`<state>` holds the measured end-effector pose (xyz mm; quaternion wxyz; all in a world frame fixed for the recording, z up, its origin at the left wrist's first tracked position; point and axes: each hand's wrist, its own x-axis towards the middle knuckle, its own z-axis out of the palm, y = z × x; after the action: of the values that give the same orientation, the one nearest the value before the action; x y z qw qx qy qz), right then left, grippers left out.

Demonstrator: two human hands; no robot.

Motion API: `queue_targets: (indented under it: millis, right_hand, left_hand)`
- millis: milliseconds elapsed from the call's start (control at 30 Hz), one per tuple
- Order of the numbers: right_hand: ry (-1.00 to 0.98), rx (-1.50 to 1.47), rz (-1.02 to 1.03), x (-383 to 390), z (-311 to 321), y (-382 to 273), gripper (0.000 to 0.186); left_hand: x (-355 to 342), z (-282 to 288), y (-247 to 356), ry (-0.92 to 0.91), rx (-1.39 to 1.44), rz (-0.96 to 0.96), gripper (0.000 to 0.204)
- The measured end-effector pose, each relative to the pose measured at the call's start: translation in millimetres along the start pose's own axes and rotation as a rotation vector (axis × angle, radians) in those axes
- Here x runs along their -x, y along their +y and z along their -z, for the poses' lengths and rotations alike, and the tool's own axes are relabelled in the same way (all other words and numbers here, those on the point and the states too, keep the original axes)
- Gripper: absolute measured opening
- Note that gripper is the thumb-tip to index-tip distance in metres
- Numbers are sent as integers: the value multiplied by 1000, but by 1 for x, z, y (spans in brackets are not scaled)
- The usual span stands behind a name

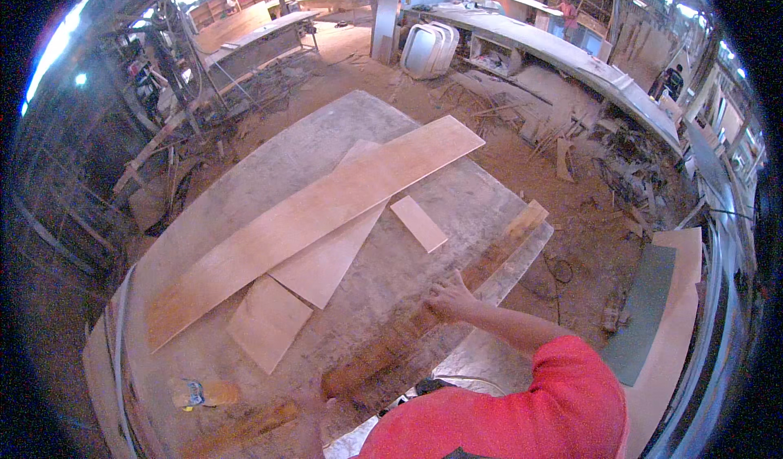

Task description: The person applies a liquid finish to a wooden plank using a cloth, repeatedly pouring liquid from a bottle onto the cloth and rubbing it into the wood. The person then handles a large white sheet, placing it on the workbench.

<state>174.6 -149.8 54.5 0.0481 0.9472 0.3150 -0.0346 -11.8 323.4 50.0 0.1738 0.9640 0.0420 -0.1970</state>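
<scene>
A long, narrow brown wooden plank (383, 351) lies along the near side of the big grey worktable (326, 133). My right hand (449, 298) is on it, right of the middle, with bent fingers closed over its far edge. Further left along the same plank is my left hand (314, 402), blurred, its fingers not readable. Beyond the plank, a small rectangular wood piece (419, 224) lies flat. A long, wide light board (318, 229) rests slantwise across two shorter pale panels, one angular (334, 271) and one nearly square (271, 322).
A tape roll or small tool with a blue-grey part (192, 392) sits at the table's near left. Scraps and sawdust cover the floor (579, 239). A grey-green sheet (648, 316) leans at right. Long benches (563, 55) and another person (567, 10) are at the back.
</scene>
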Motion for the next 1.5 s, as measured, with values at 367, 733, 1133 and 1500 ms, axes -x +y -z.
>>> queue_targets:
  millis: [367, 733, 1133, 1500]
  right_hand:
    - [-140, -103, 31, -55, 19, 7, 60]
    - [-229, 48, 64, -75, 51, 5, 65]
    - [-117, 35, 93, -106, 52, -11, 64]
    - [-249, -35, 25, -120, 64, -39, 55]
  left_hand:
    - [-9, 11, -9, 34, 30, 41, 113]
    - [-38, 18, -2, 60, 74, 109, 114]
    - [-38, 28, -20, 5, 48, 108, 115]
    - [-32, 26, -48, -43, 11, 149, 116]
